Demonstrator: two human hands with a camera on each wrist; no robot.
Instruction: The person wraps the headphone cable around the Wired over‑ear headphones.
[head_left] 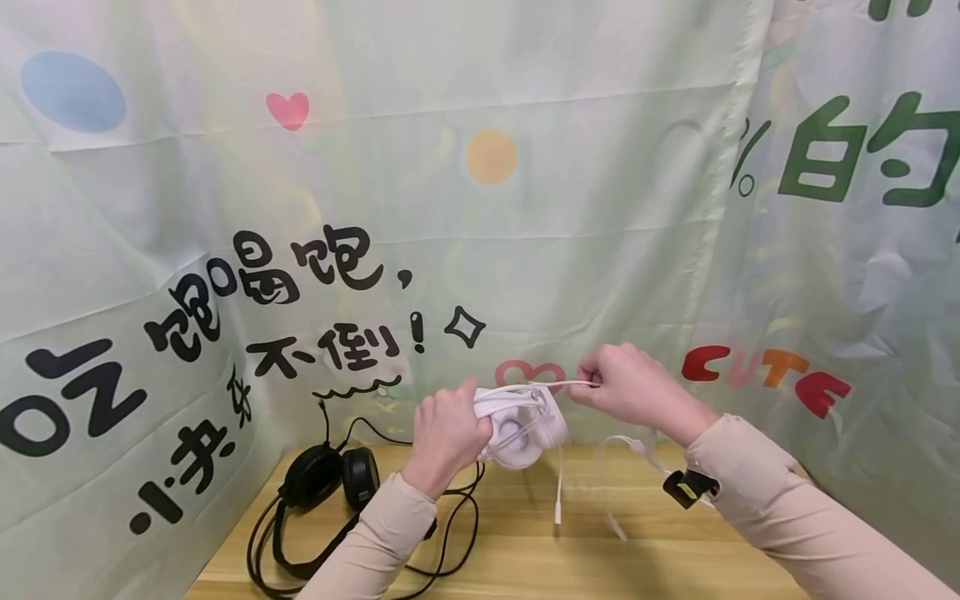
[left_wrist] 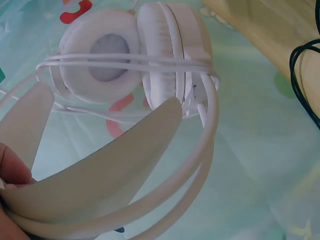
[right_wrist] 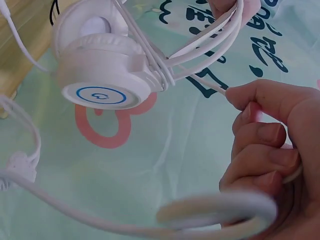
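My left hand [head_left: 447, 429] grips white over-ear headphones [head_left: 551, 418] by the headband [left_wrist: 107, 177], lifted above the table. Both ear cups [right_wrist: 102, 75] point away from that hand. A thin white cable [left_wrist: 125, 65] is wound across the cups and around the band. To the right, the fingers of my right hand [head_left: 637, 385] curl round a stretch of this cable, which runs straight between the headphones and the hand. Beneath, a thin cable end with a small plug [head_left: 558, 510] dangles. More loose cable hangs near the right wrist, blurred in the right wrist view.
On the left of the wooden table [head_left: 525, 550] lie black headphones [head_left: 311, 479] with a coiled black cable [head_left: 453, 558]. A printed pale green cloth [head_left: 420, 192] hangs behind and at both sides. A black device [head_left: 686, 487] is strapped to the right wrist.
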